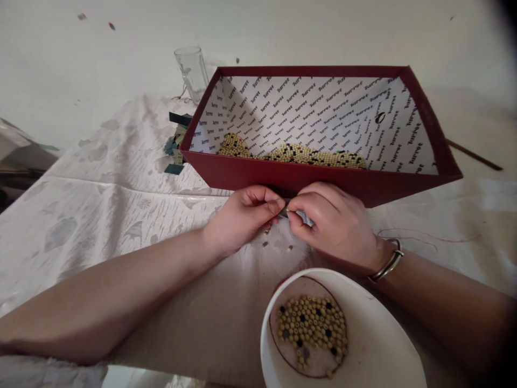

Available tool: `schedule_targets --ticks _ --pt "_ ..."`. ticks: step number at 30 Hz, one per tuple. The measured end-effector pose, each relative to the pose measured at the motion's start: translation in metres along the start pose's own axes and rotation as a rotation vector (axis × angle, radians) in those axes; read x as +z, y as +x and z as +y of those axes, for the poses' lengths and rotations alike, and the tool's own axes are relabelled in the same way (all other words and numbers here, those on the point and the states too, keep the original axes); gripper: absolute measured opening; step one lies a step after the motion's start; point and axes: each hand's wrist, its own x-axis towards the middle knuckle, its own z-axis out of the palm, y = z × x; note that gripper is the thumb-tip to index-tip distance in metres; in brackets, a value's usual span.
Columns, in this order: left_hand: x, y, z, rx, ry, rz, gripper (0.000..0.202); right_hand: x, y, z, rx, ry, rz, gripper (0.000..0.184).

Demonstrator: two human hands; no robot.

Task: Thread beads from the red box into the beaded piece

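Note:
My left hand (242, 218) and my right hand (333, 223) meet fingertip to fingertip just in front of a dark red box (323, 180). Both are closed in a pinch on something small and greyish that I cannot make out. A few loose beads (266, 237) lie on the cloth under them. The box holds a woven piece of cream and black beads (291, 153). A white bowl (363, 323) close to me holds several cream and black beads (313, 328). My right wrist wears a metal bangle (390, 261).
A clear glass (191, 70) stands behind the box's left corner. Dark green paper pieces (175, 143) lie left of the box. A thin thread (420, 234) trails on the patterned white tablecloth (100, 199) at right. A brown stick (474, 156) lies far right.

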Motion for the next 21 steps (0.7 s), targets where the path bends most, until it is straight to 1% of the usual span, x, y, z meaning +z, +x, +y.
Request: schedule_targets --ticks 4,9,12,15,18,21 --pt "0.000 0.000 0.000 0.008 -0.025 0.004 0.017 -0.002 0.000 0.001 0.002 0.003 0.009 0.009" --pt "0.000 -0.001 0.001 -0.001 -0.005 -0.029 0.018 0.000 0.001 0.001 -0.010 0.004 0.030 0.011" --pt "0.001 -0.001 0.002 0.004 0.015 -0.030 0.019 0.001 0.000 0.001 -0.027 -0.005 0.024 0.011" --pt "0.001 -0.001 0.003 0.009 0.018 -0.031 0.019 0.000 -0.001 0.002 -0.010 -0.005 0.014 0.010" --pt "0.000 -0.001 0.003 0.021 0.022 -0.033 0.019 -0.007 0.001 0.003 0.034 0.068 0.016 0.006" --pt "-0.001 -0.001 0.002 0.025 0.028 -0.036 0.020 -0.025 0.007 0.001 0.069 0.210 0.025 0.007"
